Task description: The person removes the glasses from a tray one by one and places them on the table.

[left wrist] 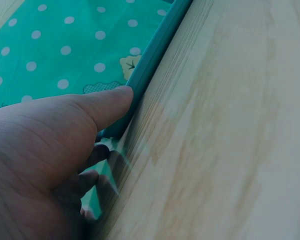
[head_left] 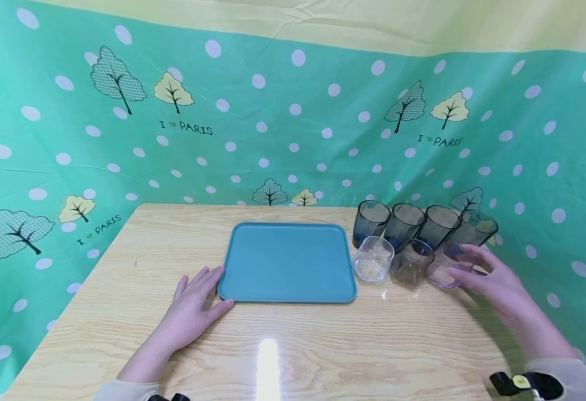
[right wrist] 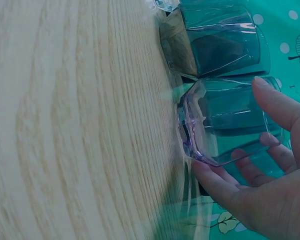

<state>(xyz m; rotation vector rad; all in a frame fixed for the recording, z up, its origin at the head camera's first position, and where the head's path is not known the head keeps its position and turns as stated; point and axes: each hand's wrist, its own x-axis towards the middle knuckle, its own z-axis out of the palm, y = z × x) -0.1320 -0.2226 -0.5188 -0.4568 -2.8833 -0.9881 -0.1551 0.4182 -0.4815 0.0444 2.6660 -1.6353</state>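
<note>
My right hand (head_left: 500, 289) holds a short pink-tinted glass (head_left: 441, 274), thumb on one side and fingers round the other. In the right wrist view the glass (right wrist: 225, 117) stands with its faceted base at the tabletop. Beside it, to the left, are a short smoky glass (head_left: 413, 266) and a short clear glass (head_left: 373, 260). My left hand (head_left: 187, 320) rests at the near left corner of a blue rectangular tray (head_left: 287, 262), its fingers extended. The thumb lies against the tray's rim (left wrist: 145, 70) in the left wrist view.
Behind the short glasses stands a row of several tall grey-blue glasses (head_left: 407, 223), packed close together. A light wood table (head_left: 323, 345) carries everything. A green dotted curtain (head_left: 282, 128) hangs along its back and sides.
</note>
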